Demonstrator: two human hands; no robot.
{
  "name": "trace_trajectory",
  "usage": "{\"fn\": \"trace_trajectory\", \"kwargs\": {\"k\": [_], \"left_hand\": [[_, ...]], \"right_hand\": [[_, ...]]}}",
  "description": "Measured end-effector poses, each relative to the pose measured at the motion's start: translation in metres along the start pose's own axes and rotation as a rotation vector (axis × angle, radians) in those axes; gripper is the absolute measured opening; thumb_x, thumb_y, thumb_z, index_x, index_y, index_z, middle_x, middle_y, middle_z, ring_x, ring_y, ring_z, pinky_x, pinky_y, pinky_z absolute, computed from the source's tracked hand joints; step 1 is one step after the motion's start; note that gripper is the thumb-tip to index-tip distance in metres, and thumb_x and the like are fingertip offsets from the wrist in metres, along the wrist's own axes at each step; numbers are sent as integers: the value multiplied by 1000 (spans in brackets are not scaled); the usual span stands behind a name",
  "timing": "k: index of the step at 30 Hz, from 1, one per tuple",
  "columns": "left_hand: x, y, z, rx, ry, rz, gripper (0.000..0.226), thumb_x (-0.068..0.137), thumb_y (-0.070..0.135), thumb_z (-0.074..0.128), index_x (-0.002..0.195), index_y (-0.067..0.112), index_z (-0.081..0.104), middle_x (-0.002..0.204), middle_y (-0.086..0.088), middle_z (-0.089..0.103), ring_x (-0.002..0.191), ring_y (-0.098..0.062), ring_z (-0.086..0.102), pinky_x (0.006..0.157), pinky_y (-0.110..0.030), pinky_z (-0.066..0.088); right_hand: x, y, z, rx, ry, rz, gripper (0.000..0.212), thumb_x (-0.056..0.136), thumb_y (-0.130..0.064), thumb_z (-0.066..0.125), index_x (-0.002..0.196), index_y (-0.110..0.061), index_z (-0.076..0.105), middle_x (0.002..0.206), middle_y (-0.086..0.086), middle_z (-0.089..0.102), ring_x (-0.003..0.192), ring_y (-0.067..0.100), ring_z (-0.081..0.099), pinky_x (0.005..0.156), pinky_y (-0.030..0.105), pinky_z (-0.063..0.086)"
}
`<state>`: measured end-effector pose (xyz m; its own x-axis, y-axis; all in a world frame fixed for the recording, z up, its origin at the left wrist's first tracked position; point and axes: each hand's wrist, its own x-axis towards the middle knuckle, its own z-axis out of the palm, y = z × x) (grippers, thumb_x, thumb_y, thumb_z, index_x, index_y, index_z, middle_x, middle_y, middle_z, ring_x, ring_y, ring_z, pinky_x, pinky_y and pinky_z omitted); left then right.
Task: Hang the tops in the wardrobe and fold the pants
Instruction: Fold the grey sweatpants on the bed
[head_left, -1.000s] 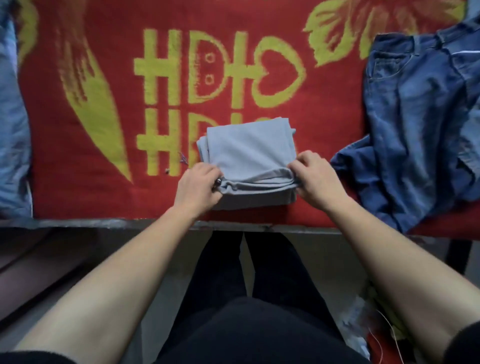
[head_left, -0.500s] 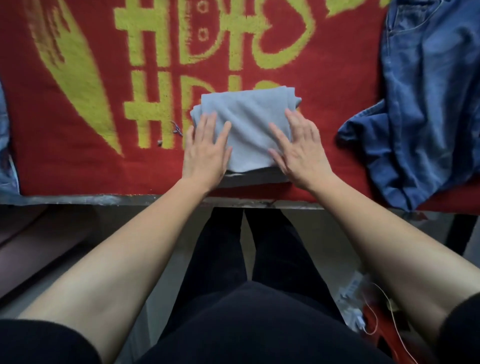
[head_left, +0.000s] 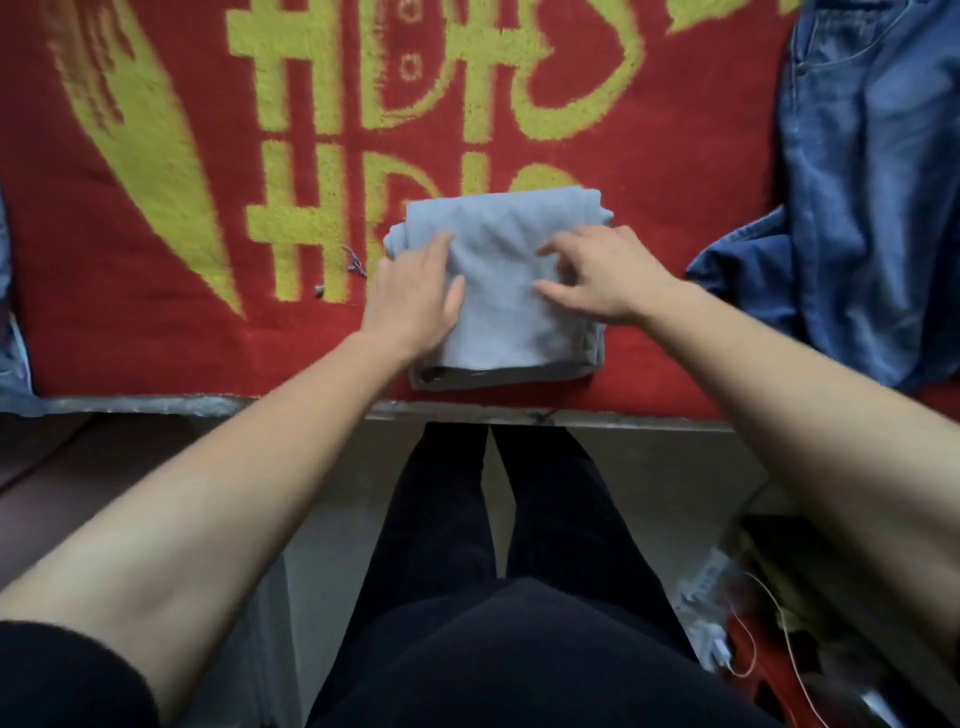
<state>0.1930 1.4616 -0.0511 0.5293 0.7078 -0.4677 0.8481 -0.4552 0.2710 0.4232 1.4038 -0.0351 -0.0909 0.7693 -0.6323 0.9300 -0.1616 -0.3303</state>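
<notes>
Shifted from pressing: left hand (head_left: 415, 296) flat on grey pants (head_left: 498, 332), red blanket (head_left: 156, 322) near edge; right hand (head_left: 602, 280) arched, perhaps pinching. Final smoothing; next, spreading jeans (head_left: 857, 208).

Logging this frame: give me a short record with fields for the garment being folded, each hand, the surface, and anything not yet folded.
garment: grey pants, folded into a compact stack near the front edge
left hand: lies flat on the stack's left side
right hand: bent fingers, tips touching the stack's right side
surface: red blanket with a yellow pattern
not folded: blue jeans, lying loose at the right
</notes>
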Motion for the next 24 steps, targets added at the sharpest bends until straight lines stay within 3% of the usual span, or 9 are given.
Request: {"fn": "trace_trajectory", "kwargs": {"k": [2, 4, 7, 9, 12, 16, 20, 22, 24], "left_hand": [[40, -6, -20, -42, 30, -2, 58, 87, 34, 53, 139, 11, 42, 121, -17, 54, 111, -37, 50, 90, -46, 40], [78, -8, -33, -55, -56, 2, 70, 79, 37, 58, 143, 16, 39, 133, -15, 43, 123, -35, 41, 99, -47, 35], [120, -9, -36, -126, -415, -21, 89, 76, 37, 65, 152, 19, 24, 151, -13, 35, 138, -32, 34, 111, -48, 30], [126, -11, -28, -126, -585, -24, 90, 79, 30, 72, 152, 13, 23, 152, -15, 36, 137, -31, 38, 112, -43, 34], [113, -13, -23, -50, -522, 18, 89, 71, 29, 80, 146, 14, 34, 144, -13, 47, 129, -33, 47, 104, -42, 42], [83, -4, -35, 33, -469, 42, 110, 54, 48, 87, 145, 17, 34, 140, -13, 52, 125, -37, 51, 99, -43, 46], [48, 11, -28, 276, -531, 98, 74, 57, 57, 81, 114, 18, 57, 118, -14, 58, 111, -36, 52, 82, -43, 42], [34, 14, -16, 347, -481, 134, 68, 61, 55, 76, 114, 16, 60, 119, -13, 48, 113, -33, 42, 89, -45, 38], [26, 11, -7, 312, -468, 139, 65, 65, 51, 75, 117, 17, 58, 127, -13, 43, 121, -33, 38, 98, -45, 37]], "right_hand": [[27, 7, -25, 71, 76, 17, 59, 83, -46, 65, 135, -22, 52, 118, 16, 54, 115, 37, 51, 96, 45, 44], [53, 12, -42, 82, 76, 46, 71, 78, -43, 68, 142, -23, 45, 127, 20, 48, 120, 40, 46, 99, 48, 43], [86, 14, -48, 109, -114, 101, 84, 76, -41, 70, 150, -23, 34, 143, 18, 45, 133, 37, 41, 106, 47, 40], [95, 14, -43, 148, -234, 133, 86, 77, -40, 72, 151, -20, 34, 148, 14, 45, 135, 32, 44, 107, 38, 41], [88, 13, -39, 121, -279, 115, 78, 74, -43, 73, 143, -21, 45, 139, 10, 56, 124, 31, 53, 97, 36, 46], [63, -2, -40, -63, -291, 40, 99, 58, -62, 79, 142, -25, 41, 127, 9, 62, 114, 34, 60, 83, 36, 48], [43, -29, -31, -321, -359, 4, 105, 42, -76, 80, 127, -21, 51, 119, 13, 57, 107, 34, 58, 76, 38, 47], [37, -37, -19, -447, -323, -43, 98, 47, -73, 80, 127, -21, 55, 123, 14, 50, 114, 32, 51, 87, 41, 47], [34, -40, -9, -445, -339, -72, 84, 54, -65, 82, 121, -20, 59, 123, 11, 51, 113, 29, 51, 86, 39, 47]]}}
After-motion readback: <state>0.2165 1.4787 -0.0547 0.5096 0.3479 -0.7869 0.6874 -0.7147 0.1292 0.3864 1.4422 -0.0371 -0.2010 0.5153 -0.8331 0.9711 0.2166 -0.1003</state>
